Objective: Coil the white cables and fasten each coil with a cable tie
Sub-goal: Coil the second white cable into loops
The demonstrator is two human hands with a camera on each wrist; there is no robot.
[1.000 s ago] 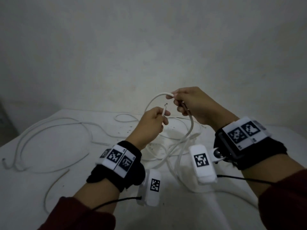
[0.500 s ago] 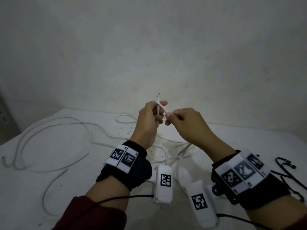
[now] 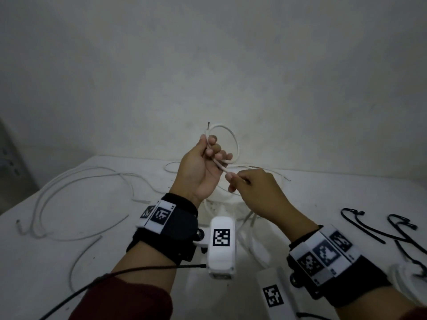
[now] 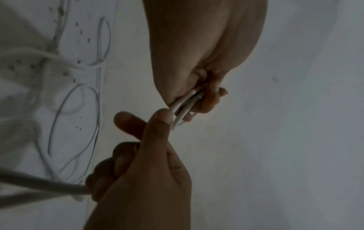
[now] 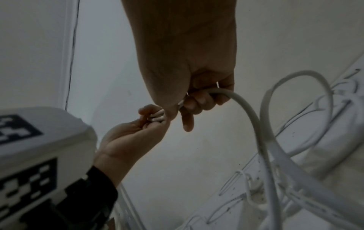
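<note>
The flat white table (image 3: 69,269) carried several loose white cables (image 3: 76,181) at the left and thin black cable ties (image 3: 360,227) at the right, none yet applied. Above its middle, the thin white round cable being coiled (image 3: 235,144) stood as a single upright loop against the wall. The left hand (image 3: 198,167) held the base of this loop, its fingers curled round two strands, with the cut end projecting upward just above the thumb. The right hand (image 3: 256,192), lower and to the right, pinched the same cable just beside the left fingertips; the uncoiled remainder ran down from it to the table. The slack therefore lay below and right of the left grip, so the next turn would probably fall to the right hand.
</note>
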